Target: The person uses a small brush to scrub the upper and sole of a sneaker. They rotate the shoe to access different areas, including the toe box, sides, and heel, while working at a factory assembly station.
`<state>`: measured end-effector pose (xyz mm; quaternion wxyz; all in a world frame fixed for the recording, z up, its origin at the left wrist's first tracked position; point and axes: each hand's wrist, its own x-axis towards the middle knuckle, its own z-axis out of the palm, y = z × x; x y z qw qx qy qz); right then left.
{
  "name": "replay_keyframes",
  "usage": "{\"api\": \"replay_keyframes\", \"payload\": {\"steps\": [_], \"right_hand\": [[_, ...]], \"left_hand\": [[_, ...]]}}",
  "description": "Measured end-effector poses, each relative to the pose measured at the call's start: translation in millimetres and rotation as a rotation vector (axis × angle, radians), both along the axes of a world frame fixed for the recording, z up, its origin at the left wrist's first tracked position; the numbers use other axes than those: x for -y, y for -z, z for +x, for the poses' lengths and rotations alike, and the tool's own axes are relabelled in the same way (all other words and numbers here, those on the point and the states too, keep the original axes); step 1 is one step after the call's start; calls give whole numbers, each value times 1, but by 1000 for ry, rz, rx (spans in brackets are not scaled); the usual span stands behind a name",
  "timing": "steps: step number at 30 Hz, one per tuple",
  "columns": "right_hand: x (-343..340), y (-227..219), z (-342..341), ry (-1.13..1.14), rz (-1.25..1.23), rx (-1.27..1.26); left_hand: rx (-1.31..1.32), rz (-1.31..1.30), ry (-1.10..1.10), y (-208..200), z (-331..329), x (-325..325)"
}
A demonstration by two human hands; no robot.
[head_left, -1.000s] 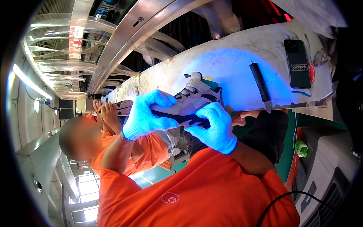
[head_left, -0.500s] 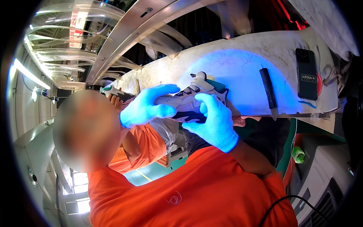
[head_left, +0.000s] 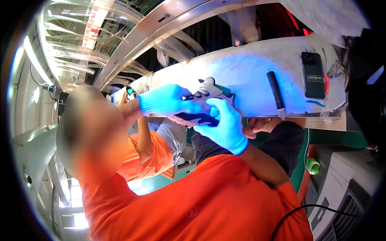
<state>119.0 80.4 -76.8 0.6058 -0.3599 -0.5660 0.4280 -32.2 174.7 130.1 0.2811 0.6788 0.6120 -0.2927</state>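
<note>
A sneaker [head_left: 204, 94] with a light grey and black upper, dark laces and a pinkish sole is held near the front edge of the bench, its toe end toward the left. My left hand [head_left: 171, 100], in a knit glove, closes over the toe end, its thumb along the side. Gloved too, my right hand [head_left: 223, 126] grips the sneaker's near side toward the heel, with bent fingers on the upper and the thumb low near the sole. Part of the sneaker is hidden by both hands. Blue light falls on hands and bench.
On the pale bench cover [head_left: 257, 60], a black-handled knife [head_left: 276, 90] lies right of the sneaker, its blade reaching the front edge. Farther right are a dark phone [head_left: 314, 76] and a red round thing [head_left: 326, 83]. A co-worker in orange [head_left: 148, 156] is at left. A metal rail [head_left: 140, 38] borders the back.
My left hand has moved right and closed onto the toe end; its thumb and fingers were spread before. The sneaker has tilted and shows its pinkish sole. The whole view has shifted slightly.
</note>
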Motion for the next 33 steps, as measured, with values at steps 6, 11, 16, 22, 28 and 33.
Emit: {"api": "replay_keyframes", "payload": {"steps": [6, 11, 16, 22, 28, 33], "right_hand": [[26, 12, 14, 49, -63, -139], [41, 42, 23, 88, -77, 51], [36, 43, 23, 127, -11, 29], [26, 41, 14, 147, 44, -39], [19, 36, 14, 110, -10, 19], [10, 23, 14, -7, -186, 17]], "left_hand": [[408, 341, 242, -6, -11, 42], [500, 301, 207, 1, -13, 37], [558, 264, 244, 7, -19, 30], [608, 220, 331, 10, -34, 20], [643, 228, 308, 19, -50, 20], [659, 131, 132, 18, -59, 15]]}}
